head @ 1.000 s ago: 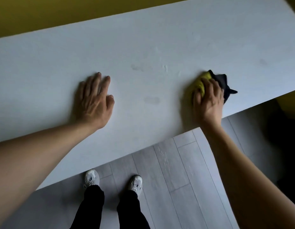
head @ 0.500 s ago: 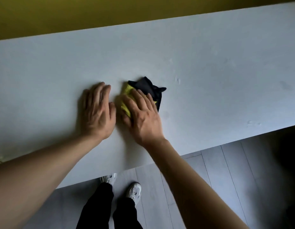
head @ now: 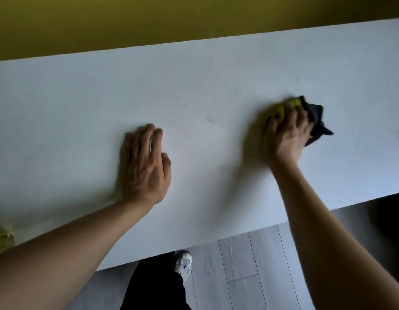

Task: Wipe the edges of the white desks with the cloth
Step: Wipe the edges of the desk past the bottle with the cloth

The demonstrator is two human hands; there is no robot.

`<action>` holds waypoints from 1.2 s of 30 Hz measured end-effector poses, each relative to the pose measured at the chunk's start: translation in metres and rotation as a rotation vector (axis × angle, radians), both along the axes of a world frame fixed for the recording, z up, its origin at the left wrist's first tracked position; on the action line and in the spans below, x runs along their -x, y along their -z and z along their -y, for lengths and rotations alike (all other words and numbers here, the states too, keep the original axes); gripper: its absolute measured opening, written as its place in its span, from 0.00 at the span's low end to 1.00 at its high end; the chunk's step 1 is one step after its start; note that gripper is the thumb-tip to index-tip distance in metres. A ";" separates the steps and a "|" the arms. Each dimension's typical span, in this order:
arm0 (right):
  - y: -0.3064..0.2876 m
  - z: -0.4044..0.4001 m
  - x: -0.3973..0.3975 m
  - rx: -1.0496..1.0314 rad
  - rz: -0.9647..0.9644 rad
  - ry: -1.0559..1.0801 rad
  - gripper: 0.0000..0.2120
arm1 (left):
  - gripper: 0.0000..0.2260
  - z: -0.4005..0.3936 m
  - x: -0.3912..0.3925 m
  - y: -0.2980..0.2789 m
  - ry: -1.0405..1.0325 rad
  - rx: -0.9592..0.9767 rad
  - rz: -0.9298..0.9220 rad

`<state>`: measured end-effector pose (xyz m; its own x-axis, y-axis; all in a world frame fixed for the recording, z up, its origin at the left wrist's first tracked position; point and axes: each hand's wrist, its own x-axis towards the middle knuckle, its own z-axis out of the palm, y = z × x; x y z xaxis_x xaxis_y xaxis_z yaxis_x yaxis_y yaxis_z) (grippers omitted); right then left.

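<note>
A long white desk (head: 205, 86) fills the middle of the head view. My right hand (head: 286, 133) lies on a bunched yellow and black cloth (head: 315, 117) on the right part of the desk top, its fingers curled over the cloth and pressing it down. The cloth sticks out past the fingers to the right; the hand is motion-blurred. My left hand (head: 144, 164) rests flat on the desk at centre left, fingers straight and holding nothing. A faint smear (head: 213, 119) shows on the surface between the hands.
A yellow wall (head: 171, 19) runs behind the desk's far edge. Below the near edge lies grey plank flooring (head: 250, 265), with my dark trouser leg and a white shoe (head: 184, 264). A yellowish patch (head: 1, 242) sits at the left border.
My right hand slid the cloth from the right side over to beside my left hand, then back out to the right. My left hand stayed planted on the desk.
</note>
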<state>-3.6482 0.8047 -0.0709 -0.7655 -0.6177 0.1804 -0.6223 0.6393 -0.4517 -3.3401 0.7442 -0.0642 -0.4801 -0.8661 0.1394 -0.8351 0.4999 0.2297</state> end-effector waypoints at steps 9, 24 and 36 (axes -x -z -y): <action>-0.009 0.076 -0.157 0.054 0.006 -0.819 0.22 | 0.23 0.002 -0.002 0.002 -0.015 -0.001 -0.066; -0.001 0.103 -0.003 -0.036 -0.016 -0.182 0.30 | 0.23 0.003 0.003 -0.005 -0.031 -0.044 0.001; 0.003 0.149 -0.089 0.024 -0.016 -0.917 0.22 | 0.24 0.004 0.003 -0.004 -0.028 -0.028 0.034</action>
<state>-3.5595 0.6559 -0.0740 0.0261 -0.9779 0.2073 -0.8877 -0.1180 -0.4451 -3.3429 0.7403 -0.0603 -0.4593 -0.8828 0.0985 -0.8565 0.4695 0.2143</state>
